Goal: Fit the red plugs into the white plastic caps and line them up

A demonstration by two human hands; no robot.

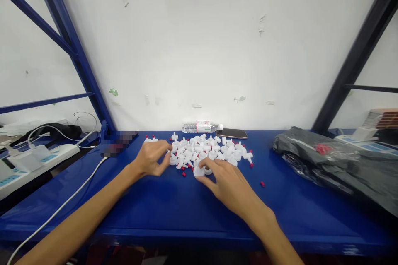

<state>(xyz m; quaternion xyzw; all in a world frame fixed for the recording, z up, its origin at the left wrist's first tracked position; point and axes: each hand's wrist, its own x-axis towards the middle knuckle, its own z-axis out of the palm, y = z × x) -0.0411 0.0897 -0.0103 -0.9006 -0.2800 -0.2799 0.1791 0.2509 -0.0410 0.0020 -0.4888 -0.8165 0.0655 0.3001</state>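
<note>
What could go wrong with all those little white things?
The right hand, pinching a white piece at the pile's near edge, might knock other white pieces and scatter them. The stray red piece, lying apart, could get lost. And the left forearm might snag the white cable beside it.

White, probably plastic caps (202, 155) lie heaped with red pieces (184, 174).

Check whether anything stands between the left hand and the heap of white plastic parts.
Nothing visible does: the left hand is at the left edge of the heap, and the right hand, at its near edge, is out of that path.
</note>
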